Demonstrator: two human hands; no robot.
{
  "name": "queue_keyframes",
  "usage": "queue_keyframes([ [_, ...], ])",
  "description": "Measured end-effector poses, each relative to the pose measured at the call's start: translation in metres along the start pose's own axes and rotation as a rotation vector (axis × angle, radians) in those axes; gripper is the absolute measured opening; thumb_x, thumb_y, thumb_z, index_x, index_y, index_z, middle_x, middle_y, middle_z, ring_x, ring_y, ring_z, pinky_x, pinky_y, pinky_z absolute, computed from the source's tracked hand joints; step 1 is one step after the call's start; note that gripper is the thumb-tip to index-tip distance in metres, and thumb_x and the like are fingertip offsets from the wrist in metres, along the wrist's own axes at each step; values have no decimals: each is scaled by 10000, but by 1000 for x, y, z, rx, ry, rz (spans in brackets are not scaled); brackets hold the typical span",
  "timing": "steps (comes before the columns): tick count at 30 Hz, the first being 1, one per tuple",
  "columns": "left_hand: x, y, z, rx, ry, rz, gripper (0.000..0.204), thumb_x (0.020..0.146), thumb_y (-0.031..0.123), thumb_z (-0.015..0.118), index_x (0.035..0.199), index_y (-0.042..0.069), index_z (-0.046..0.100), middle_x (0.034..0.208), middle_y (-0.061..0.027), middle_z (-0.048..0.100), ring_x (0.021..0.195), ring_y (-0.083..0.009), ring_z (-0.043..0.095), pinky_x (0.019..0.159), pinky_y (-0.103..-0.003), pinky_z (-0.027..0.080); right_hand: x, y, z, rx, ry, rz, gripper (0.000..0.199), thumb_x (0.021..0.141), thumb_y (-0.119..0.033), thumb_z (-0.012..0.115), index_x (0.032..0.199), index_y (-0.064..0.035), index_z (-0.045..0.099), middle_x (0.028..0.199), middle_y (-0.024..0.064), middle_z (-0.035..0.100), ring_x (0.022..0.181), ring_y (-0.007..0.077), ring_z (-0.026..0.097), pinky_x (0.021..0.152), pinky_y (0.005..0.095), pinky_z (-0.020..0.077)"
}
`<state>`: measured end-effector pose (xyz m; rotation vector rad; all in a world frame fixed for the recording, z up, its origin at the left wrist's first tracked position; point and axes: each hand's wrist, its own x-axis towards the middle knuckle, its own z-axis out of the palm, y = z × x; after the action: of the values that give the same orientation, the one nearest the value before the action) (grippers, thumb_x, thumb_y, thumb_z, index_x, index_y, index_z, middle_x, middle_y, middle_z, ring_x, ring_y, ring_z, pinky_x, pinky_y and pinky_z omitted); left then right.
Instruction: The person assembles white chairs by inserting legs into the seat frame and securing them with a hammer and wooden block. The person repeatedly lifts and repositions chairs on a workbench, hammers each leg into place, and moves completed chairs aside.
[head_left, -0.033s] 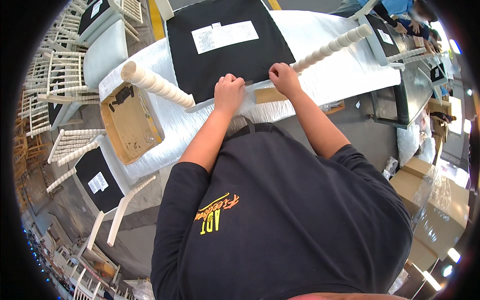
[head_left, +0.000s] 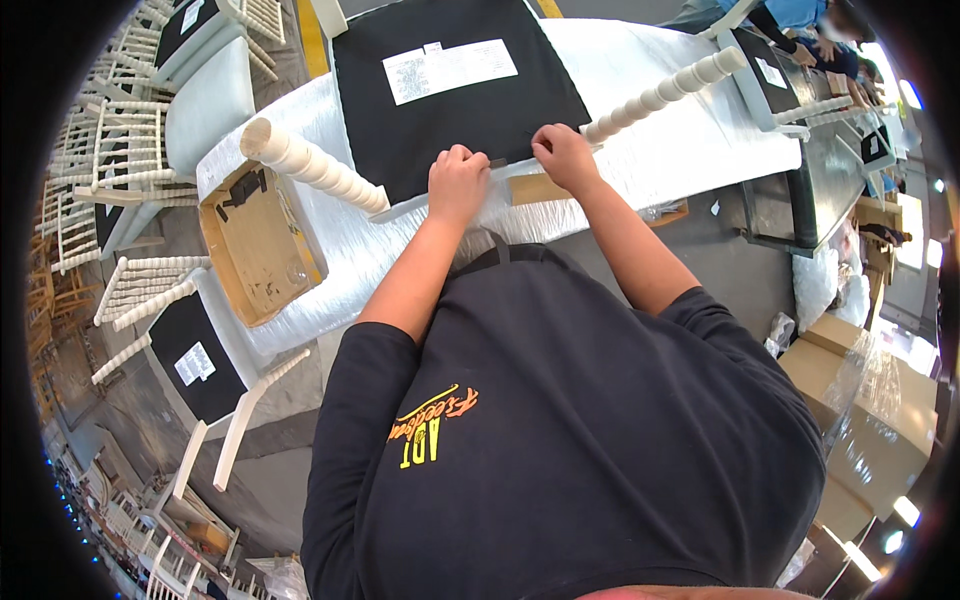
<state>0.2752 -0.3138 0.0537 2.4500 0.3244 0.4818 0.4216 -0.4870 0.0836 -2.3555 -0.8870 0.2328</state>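
The chair (head_left: 470,120) is laid upturned on the bench (head_left: 690,150), straight ahead of the body. Its underside is covered by black cloth (head_left: 420,150), to which a white label (head_left: 450,72) is fixed. From the near corners the turned left leg (head_left: 310,170) and right leg (head_left: 665,95) are pointed up and outward. The near edge is touched by the left hand (head_left: 460,183), its fingers curled over the cloth; whether anything is pinched in that grip cannot be told. A small dark strip (head_left: 500,163) is seen just beside its fingertips. By the right hand (head_left: 566,158) the same edge is met near the right leg, thumb and fingers drawn close; what lies within that grip is hidden. The bench is covered by a silvery sheet (head_left: 360,280), on whose left part an open box (head_left: 222,270) is set, with dark pieces inside. Below it, on the floor, a second chair (head_left: 200,370) is placed. At the upper left, more chairs (head_left: 130,150) are crowded together. At the right, cartons (head_left: 870,430) are stacked beneath clear bags (head_left: 815,290)
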Motion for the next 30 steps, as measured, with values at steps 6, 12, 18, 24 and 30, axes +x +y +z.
queue_keyframes([
  [6, 5, -3, 9, -16, 74, 18, 56, 826, 162, 761, 870, 150, 729, 912, -33, 610, 918, -270, 613, 807, -435, 494, 7, -19, 14, 61, -112, -7, 115, 889, -140, 709, 920, -29, 706, 867, 121, 671, 794, 271, 661, 736, 390, 533],
  [12, 7, -5, 12, -22, 80, 3, 70, 826, 161, 776, 879, 154, 730, 922, -29, 614, 935, -271, 614, 816, -439, 491, 9, -13, 18, 89, -115, 37, 129, 877, -145, 714, 918, -23, 713, 871, 120, 683, 792, 258, 662, 741, 380, 535],
  [18, 6, -6, 13, -17, 71, -3, 71, 828, 168, 780, 878, 152, 733, 916, -28, 616, 931, -275, 615, 820, -443, 492, 12, -15, 16, 113, -180, 27, 126, 886, -138, 713, 933, -22, 728, 891, 127, 692, 819, 276, 673, 756, 388, 538],
  [24, 8, -5, 11, -2, 24, -6, 76, 838, 177, 781, 905, 147, 760, 931, -35, 644, 942, -280, 631, 836, -443, 502, 12, -11, 19, 82, -169, -61, 93, 903, -100, 692, 945, -28, 735, 926, 139, 702, 877, 316, 692, 789, 407, 547],
  [30, 8, -6, 10, -11, 13, -18, 85, 844, 185, 779, 917, 142, 772, 937, -38, 655, 941, -283, 638, 842, -438, 506, 11, -12, 21, 61, -170, -68, 84, 890, -107, 660, 913, -63, 728, 935, 131, 697, 933, 342, 685, 851, 442, 548],
])
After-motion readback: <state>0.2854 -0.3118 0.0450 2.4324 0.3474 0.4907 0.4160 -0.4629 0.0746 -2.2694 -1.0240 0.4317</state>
